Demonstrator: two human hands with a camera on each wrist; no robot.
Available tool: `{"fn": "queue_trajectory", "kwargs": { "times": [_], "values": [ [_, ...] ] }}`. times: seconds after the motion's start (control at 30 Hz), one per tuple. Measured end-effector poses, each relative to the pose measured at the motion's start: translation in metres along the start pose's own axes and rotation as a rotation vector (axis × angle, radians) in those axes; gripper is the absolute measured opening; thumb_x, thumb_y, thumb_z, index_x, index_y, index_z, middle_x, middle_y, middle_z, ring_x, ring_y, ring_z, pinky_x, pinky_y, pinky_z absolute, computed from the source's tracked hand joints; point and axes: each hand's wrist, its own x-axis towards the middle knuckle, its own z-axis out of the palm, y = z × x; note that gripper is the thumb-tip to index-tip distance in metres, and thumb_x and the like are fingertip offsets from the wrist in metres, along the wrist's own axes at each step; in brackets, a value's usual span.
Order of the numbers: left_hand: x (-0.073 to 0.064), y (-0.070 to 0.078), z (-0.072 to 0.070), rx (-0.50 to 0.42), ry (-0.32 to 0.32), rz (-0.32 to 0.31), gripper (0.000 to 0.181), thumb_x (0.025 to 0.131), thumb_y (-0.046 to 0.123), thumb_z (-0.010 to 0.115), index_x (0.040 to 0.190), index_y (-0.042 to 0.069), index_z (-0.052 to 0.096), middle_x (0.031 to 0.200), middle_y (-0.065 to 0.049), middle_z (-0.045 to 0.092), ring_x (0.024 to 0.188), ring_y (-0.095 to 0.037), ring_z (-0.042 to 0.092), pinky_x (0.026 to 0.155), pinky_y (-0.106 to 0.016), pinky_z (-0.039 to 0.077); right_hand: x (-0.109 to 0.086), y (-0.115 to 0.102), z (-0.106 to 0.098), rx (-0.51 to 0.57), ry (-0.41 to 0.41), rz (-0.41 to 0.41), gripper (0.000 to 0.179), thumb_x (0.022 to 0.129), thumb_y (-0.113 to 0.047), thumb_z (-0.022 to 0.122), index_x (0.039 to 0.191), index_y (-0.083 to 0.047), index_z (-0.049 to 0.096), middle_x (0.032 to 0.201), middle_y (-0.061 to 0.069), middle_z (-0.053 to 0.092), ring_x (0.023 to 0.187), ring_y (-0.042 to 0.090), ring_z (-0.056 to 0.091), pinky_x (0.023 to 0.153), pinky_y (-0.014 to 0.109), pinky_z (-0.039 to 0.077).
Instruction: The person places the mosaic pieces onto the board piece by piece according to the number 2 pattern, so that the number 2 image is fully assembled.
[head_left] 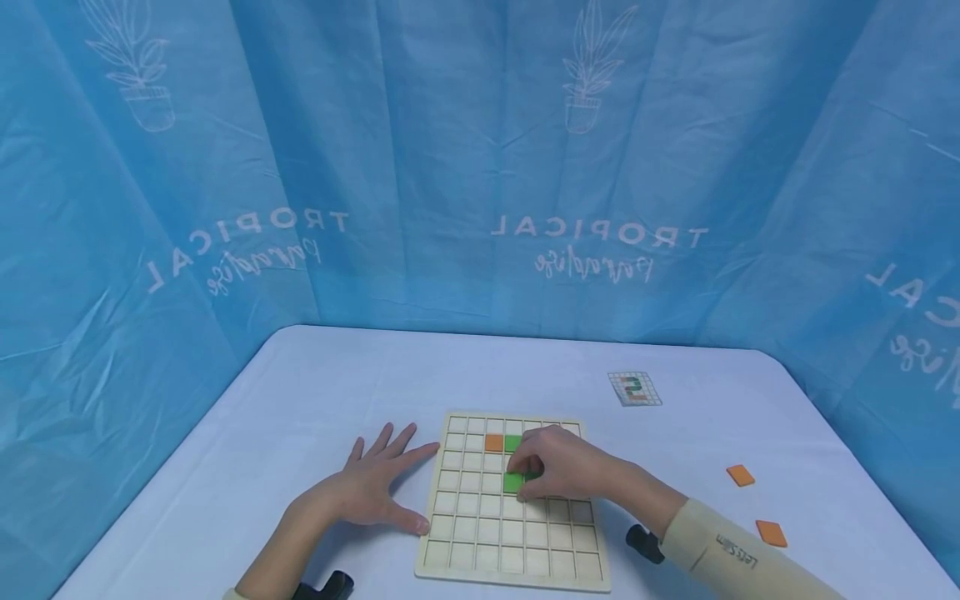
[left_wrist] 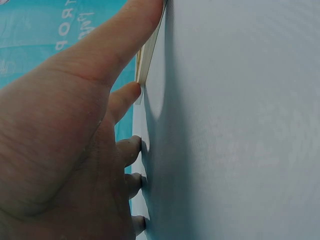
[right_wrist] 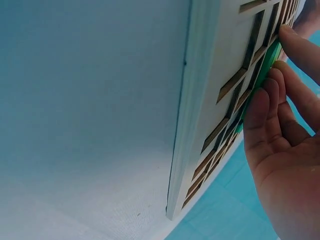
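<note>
A pale wooden grid board [head_left: 512, 555] lies on the table, with square cells. An orange tile [head_left: 494, 442] and a green tile [head_left: 513, 442] sit side by side in an upper row. Over the board, my right hand [head_left: 562, 462] pinches another green tile [head_left: 513, 482] between thumb and fingertips, low at the grid; the right wrist view shows this green tile [right_wrist: 270, 62] too. More green shows under the palm, partly hidden. My left hand [head_left: 367, 487] lies with fingers spread, thumb and index finger at the board's left edge [left_wrist: 146, 62].
Two loose orange tiles [head_left: 740, 475] lie on the white table [head_left: 337, 375] at the right. Behind the board's right corner is a small card [head_left: 634, 388] with an orange and green grid pattern. A blue printed curtain [head_left: 450, 167] surrounds the table's back and sides.
</note>
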Motion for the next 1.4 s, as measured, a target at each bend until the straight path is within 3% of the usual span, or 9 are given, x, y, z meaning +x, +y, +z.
{"fn": "queue_trajectory", "kwargs": {
  "times": [0.37, 0.57, 0.7, 1.4],
  "values": [
    [0.003, 0.001, 0.000, 0.000, -0.002, -0.010, 0.107, 0.056, 0.079, 0.070, 0.148, 0.036, 0.036, 0.160, -0.006, 0.011, 0.144, -0.036, -0.004, 0.107, -0.065, -0.005, -0.010, 0.005, -0.007, 0.100, 0.030, 0.010, 0.027, 0.077, -0.025, 0.082, 0.102, -0.020, 0.074, 0.088, -0.011, 0.064, 0.078, 0.005, 0.060, 0.069, 0.022, 0.051],
    [0.002, 0.000, -0.001, 0.002, 0.004, -0.008, 0.108, 0.055, 0.080, 0.070, 0.148, 0.036, 0.036, 0.160, -0.006, 0.012, 0.144, -0.037, -0.004, 0.107, -0.065, -0.005, -0.023, 0.015, -0.013, 0.198, 0.069, -0.004, 0.033, 0.080, -0.021, 0.080, 0.111, -0.014, 0.071, 0.094, -0.003, 0.065, 0.081, 0.008, 0.061, 0.070, 0.026, 0.053],
    [0.002, -0.001, 0.000, 0.002, 0.005, -0.002, 0.108, 0.055, 0.080, 0.070, 0.148, 0.036, 0.037, 0.160, -0.007, 0.013, 0.144, -0.037, -0.003, 0.107, -0.066, -0.005, -0.033, 0.021, -0.016, 0.234, 0.089, 0.031, 0.036, 0.082, -0.022, 0.079, 0.115, -0.015, 0.068, 0.097, -0.001, 0.065, 0.081, 0.010, 0.061, 0.071, 0.027, 0.054],
    [0.003, 0.001, 0.002, 0.000, 0.002, -0.021, 0.108, 0.055, 0.080, 0.069, 0.148, 0.037, 0.037, 0.160, -0.006, 0.012, 0.144, -0.036, -0.004, 0.107, -0.065, -0.005, -0.093, 0.046, -0.034, 0.166, 0.215, 0.258, 0.030, 0.080, -0.030, 0.079, 0.106, -0.019, 0.069, 0.089, -0.007, 0.064, 0.079, 0.013, 0.058, 0.070, 0.026, 0.053]
  ]
}}
